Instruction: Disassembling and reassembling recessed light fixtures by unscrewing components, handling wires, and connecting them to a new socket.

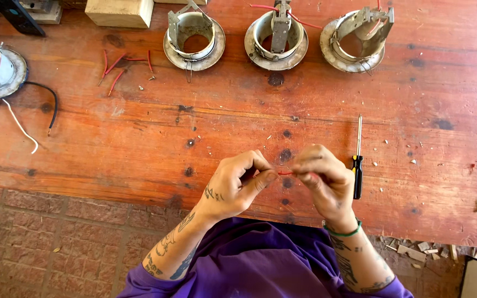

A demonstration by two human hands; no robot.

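A short red wire [285, 173] is pinched between the left hand [237, 185] and right hand [322, 177] above the bench's [139, 138] near edge. A screwdriver [358, 161] lies just right. Loose red wires [120, 66] and three metal housings [194, 36] are ranged along the far edge.

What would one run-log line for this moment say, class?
left hand: pinches red wire | right hand: pinches same wire | screwdriver: on table, right of hands | three metal fixtures: far edge
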